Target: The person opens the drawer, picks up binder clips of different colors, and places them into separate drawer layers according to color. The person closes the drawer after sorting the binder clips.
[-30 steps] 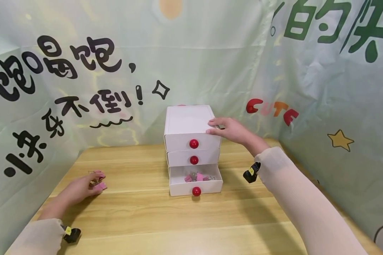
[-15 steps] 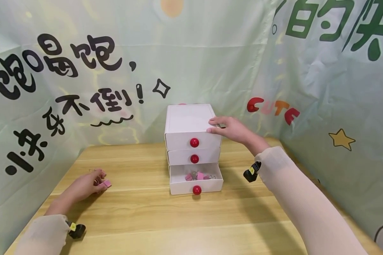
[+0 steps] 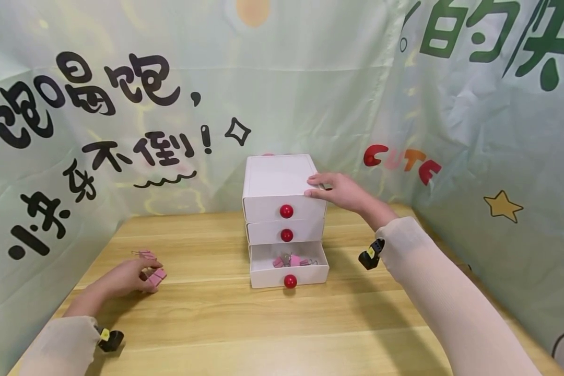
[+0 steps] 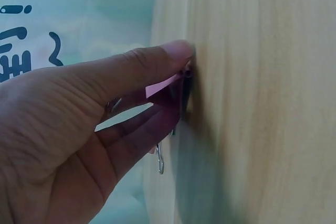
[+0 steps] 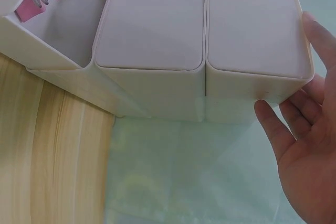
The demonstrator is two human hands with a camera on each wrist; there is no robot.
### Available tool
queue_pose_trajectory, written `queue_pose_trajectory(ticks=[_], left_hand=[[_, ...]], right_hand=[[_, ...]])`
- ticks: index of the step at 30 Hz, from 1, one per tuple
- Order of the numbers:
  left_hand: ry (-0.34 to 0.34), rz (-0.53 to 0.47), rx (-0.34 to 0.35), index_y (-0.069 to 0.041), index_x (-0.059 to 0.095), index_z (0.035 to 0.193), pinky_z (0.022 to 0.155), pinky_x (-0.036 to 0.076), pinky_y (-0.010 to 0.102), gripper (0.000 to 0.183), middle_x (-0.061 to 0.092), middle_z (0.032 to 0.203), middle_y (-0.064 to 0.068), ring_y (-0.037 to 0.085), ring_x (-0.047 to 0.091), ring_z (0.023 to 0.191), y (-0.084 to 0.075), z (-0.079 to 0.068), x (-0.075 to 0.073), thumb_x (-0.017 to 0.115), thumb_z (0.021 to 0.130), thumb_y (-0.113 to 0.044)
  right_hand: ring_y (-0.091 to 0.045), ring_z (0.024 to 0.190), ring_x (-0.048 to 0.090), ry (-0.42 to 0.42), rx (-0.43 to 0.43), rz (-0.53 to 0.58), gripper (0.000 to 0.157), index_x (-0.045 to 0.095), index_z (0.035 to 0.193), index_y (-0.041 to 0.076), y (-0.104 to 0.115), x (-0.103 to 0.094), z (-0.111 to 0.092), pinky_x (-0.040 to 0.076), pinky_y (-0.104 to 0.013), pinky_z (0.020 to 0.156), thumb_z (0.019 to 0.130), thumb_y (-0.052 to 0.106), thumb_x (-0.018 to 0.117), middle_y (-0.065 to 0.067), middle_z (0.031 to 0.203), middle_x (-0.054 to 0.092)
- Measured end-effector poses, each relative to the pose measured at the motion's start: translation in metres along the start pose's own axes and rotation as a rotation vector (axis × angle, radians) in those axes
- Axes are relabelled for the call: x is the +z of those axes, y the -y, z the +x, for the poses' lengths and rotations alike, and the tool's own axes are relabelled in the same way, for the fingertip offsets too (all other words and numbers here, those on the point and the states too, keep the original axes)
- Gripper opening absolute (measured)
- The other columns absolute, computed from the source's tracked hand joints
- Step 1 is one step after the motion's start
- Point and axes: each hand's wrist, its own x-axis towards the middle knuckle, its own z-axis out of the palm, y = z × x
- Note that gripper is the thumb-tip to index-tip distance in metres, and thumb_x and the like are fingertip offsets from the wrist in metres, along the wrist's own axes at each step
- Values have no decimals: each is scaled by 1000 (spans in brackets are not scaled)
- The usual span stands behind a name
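Note:
My left hand (image 3: 122,281) is low over the left side of the table, thumb and fingers pinching a pink binder clip (image 3: 157,277). In the left wrist view the fingers partly cover this clip (image 4: 163,88). Just behind it lies another pink binder clip (image 3: 147,254). A white three-drawer box (image 3: 282,175) with red round knobs stands at the back middle. My right hand (image 3: 342,193) rests on its top right edge, fingers fairly straight. The bottom drawer (image 3: 265,279) is pulled out, with several pink binder clips (image 3: 294,260) inside. The upper two drawers are closed.
The wooden table (image 3: 207,318) ends at a printed cloth backdrop (image 3: 310,104) behind and on both sides. A red knob (image 3: 290,281) sticks out from the pulled-out drawer toward the table's front.
My left hand has moved slightly right with a clip, and its fingers now sit round the nearer clip, the other showing behind. The right hand and the drawer box have stayed put.

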Motion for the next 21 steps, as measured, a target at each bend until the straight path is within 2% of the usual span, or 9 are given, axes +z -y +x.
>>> queue_pose_trajectory(ticks=[3,5,9,14,21], left_hand=[[49,-28,-11,-1,63,123,75,49,39,59,63,113,19,26,57,90,-2,0,-1,86,74,-23],[76,-45,-13,-3,64,123,66,43,32,58,62,104,12,20,51,79,-3,0,-1,86,74,-22],[94,-48,-7,-5,65,122,68,43,34,55,62,102,9,18,51,78,-5,-1,-1,86,74,-22],[59,-4,-12,-8,67,114,78,48,41,40,65,103,6,20,55,87,-8,-1,2,82,79,-22],[-16,14,12,-12,63,96,65,45,32,21,61,88,-2,15,51,74,-19,4,7,77,81,-10]], right_hand=[[-30,140,35,0,4,2,66,56,139,9,-1,1,0,32,-51,111,90,50,67,-8,148,47],[-30,140,35,1,8,1,66,55,139,9,-2,1,1,32,-51,111,89,51,66,-8,148,47],[-29,140,35,1,7,8,65,56,139,10,-3,2,1,32,-50,111,89,51,67,-7,147,47],[-28,139,36,-7,-2,15,64,57,138,9,-3,2,0,32,-50,111,90,49,67,-7,147,48],[-29,139,36,-15,-7,12,64,57,138,8,-3,1,2,33,-50,111,90,49,67,-8,146,48]])
